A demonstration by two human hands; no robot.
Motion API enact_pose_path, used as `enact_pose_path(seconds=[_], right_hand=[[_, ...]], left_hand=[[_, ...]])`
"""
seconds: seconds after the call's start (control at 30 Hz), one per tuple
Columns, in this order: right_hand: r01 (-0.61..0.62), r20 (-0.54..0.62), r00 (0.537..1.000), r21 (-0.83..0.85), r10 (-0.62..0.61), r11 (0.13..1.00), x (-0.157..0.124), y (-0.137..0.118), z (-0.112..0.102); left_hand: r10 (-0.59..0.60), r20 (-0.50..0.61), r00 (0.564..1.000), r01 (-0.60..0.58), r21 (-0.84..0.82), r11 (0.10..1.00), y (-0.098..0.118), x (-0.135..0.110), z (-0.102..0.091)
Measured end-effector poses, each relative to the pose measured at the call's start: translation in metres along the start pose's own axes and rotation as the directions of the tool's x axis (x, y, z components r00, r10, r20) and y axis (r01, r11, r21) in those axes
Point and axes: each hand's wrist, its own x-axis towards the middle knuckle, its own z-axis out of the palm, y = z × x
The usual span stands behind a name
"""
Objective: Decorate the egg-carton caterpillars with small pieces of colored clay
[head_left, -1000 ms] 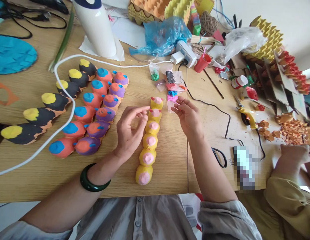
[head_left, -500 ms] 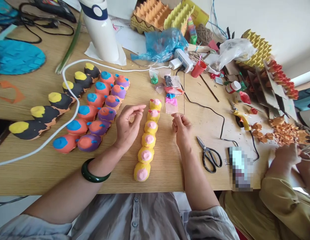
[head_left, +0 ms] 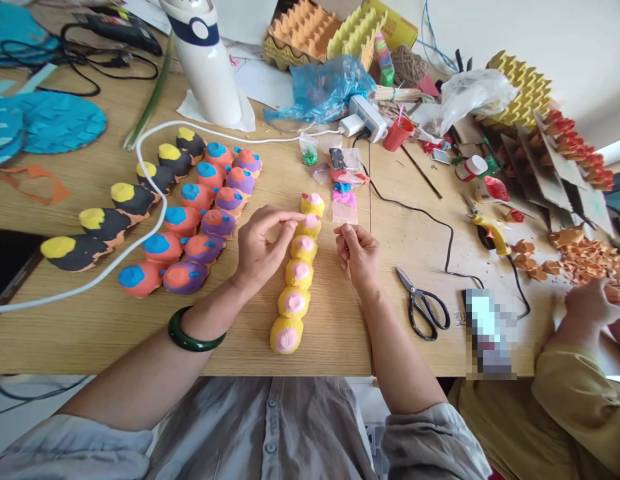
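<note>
A row of yellow egg-carton cups [head_left: 301, 271] with pink dabs runs away from me along the table. Small red bits show on the far cups. My left hand [head_left: 266, 248] is on the row's left side, its index fingertip at the second cup from the far end. Its thumb and index finger are slightly apart, with nothing visible between them. To the right of the row, my right hand [head_left: 359, 257] is raised with thumb and index finger pinched together; anything in the pinch is too small to make out. Beyond it lie bags of coloured clay [head_left: 345, 200].
Painted black-and-yellow [head_left: 103, 223], coral-and-blue [head_left: 183, 219] and purple-and-orange [head_left: 219, 223] carton rows stand left, with a white cable [head_left: 160, 213] across them. Black scissors [head_left: 423, 303] and a pixelated device [head_left: 490, 333] lie right. A co-worker's hand [head_left: 593, 303] is near orange scraps [head_left: 585, 247].
My left hand has moved right, bringing its index fingertip onto the second far cup. My right hand has shifted slightly and stays pinched. The whole view has turned a little.
</note>
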Motion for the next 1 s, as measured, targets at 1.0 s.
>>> enact_pose_path(seconds=[1.0], right_hand=[[-0.104,0.208,0.976,0.178,0.066,0.979,-0.009,0.0,0.008]], left_hand=[[0.075,0.194,0.978,-0.097,0.108,0.989,-0.008,0.013,-0.013]])
